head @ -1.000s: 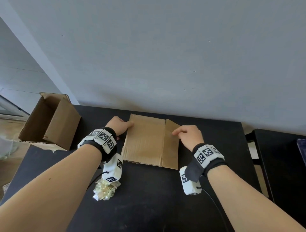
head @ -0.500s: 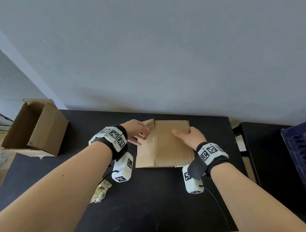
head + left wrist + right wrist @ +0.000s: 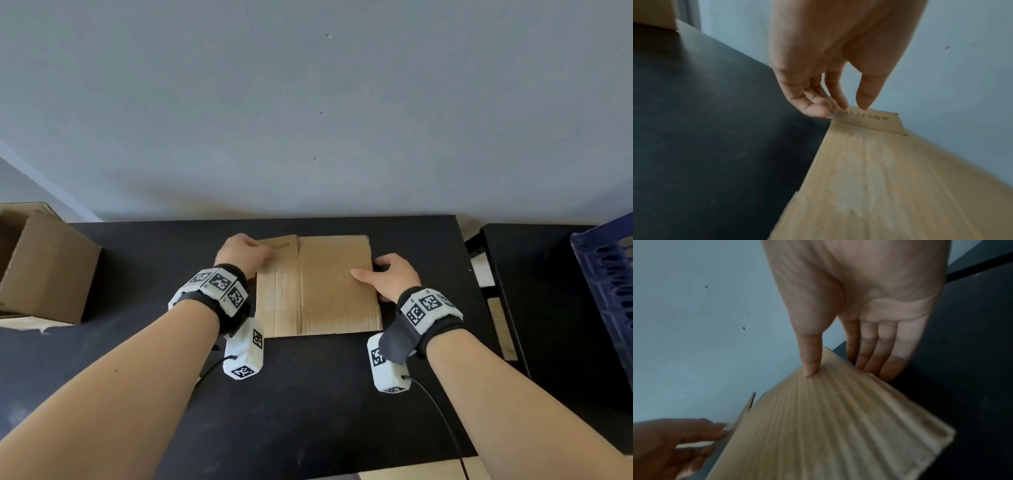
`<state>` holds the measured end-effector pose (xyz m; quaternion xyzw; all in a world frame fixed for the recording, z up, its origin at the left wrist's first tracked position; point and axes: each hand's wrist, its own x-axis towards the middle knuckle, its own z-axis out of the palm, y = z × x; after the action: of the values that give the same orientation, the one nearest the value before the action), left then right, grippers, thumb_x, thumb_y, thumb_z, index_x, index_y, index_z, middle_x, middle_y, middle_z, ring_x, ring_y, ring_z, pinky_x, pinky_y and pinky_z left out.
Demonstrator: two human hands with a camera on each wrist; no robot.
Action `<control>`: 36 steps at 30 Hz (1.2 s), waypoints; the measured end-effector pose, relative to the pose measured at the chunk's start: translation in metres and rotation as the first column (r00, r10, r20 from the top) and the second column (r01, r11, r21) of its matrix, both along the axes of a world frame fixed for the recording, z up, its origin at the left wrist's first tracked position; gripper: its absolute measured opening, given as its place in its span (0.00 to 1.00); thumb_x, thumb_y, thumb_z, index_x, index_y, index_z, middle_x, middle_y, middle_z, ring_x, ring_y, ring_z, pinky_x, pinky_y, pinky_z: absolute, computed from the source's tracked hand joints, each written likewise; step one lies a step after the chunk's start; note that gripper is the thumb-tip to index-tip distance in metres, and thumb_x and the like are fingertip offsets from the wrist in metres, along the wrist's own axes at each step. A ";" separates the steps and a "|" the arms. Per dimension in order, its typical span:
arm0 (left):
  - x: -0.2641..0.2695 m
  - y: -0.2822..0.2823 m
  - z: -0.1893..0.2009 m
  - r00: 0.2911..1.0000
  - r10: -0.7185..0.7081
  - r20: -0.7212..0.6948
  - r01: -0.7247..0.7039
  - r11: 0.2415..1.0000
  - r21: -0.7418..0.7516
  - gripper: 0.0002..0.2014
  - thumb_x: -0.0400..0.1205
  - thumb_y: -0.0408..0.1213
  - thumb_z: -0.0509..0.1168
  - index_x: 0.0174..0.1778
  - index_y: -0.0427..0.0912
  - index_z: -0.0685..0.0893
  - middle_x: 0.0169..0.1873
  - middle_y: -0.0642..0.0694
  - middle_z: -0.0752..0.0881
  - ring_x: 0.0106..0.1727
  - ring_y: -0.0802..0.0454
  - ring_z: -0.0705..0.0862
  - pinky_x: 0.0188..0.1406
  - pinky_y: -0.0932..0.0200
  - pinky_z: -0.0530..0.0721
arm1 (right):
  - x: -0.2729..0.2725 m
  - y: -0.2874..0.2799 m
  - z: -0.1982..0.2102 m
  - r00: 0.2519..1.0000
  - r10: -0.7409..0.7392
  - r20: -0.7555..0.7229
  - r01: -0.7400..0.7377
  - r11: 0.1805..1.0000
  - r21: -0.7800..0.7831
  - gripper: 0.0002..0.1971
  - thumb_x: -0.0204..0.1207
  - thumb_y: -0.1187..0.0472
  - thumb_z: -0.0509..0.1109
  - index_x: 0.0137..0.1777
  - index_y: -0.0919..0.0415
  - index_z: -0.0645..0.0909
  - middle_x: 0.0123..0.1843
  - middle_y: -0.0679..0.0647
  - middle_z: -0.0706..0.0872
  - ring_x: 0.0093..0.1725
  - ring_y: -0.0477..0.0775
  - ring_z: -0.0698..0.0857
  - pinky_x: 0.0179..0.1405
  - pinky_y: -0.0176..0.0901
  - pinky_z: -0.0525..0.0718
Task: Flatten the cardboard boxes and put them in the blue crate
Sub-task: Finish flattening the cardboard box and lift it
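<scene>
A flattened cardboard box (image 3: 318, 284) lies on the black table (image 3: 308, 394), near its far edge. My left hand (image 3: 260, 251) is at the box's far left corner and pinches a small printed flap (image 3: 869, 120) between thumb and fingers. At the box's right edge, my right hand (image 3: 368, 270) grips with the thumb (image 3: 810, 363) on top and the fingers (image 3: 869, 356) curled under the edge, which it lifts a little. The blue crate (image 3: 609, 291) shows partly at the far right, on a second black table (image 3: 541, 308).
An open, unflattened cardboard box (image 3: 44, 267) lies on its side at the table's left end. A grey wall runs right behind the table. A narrow gap separates the two tables. Cables trail from both wrist cameras across the near table.
The view has swung right, bringing the blue crate in. The flattened box now lies square. My right hand moved to its right edge and gripped it; my left hand took hold of the far left flap.
</scene>
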<state>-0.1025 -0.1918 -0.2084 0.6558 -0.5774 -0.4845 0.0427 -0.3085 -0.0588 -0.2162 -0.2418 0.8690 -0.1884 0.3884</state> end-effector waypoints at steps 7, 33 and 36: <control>0.004 0.004 0.001 0.995 0.072 -0.071 -0.058 0.981 0.184 0.18 0.77 0.51 0.71 0.53 0.42 0.77 0.53 0.41 0.82 0.59 0.46 0.81 0.59 0.45 0.84 | -0.003 -0.002 -0.001 0.934 -0.028 0.355 0.054 0.997 -0.064 0.21 0.69 0.54 0.79 0.58 0.58 0.78 0.56 0.53 0.85 0.54 0.54 0.84 0.50 0.52 0.86; -0.062 0.089 0.097 0.851 0.138 -0.507 -0.144 0.989 0.027 0.16 0.75 0.39 0.75 0.57 0.43 0.83 0.49 0.43 0.90 0.50 0.42 0.89 0.54 0.40 0.86 | -0.047 0.051 0.077 0.888 -0.169 0.429 0.377 0.800 -0.466 0.13 0.72 0.64 0.76 0.57 0.60 0.84 0.54 0.56 0.89 0.53 0.57 0.87 0.59 0.55 0.84; -0.071 0.116 0.118 0.825 0.081 -0.559 -0.119 0.992 -0.033 0.09 0.79 0.44 0.70 0.52 0.47 0.83 0.48 0.45 0.89 0.49 0.45 0.89 0.53 0.44 0.87 | -0.045 0.081 0.095 0.910 -0.240 0.339 0.394 0.754 -0.525 0.07 0.72 0.61 0.77 0.49 0.55 0.84 0.53 0.53 0.88 0.52 0.54 0.86 0.55 0.50 0.83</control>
<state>-0.1732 -0.0755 -0.0900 0.5139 -0.5204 -0.6321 0.2559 -0.3538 0.0223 -0.1214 -0.1710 0.7410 -0.5376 0.3642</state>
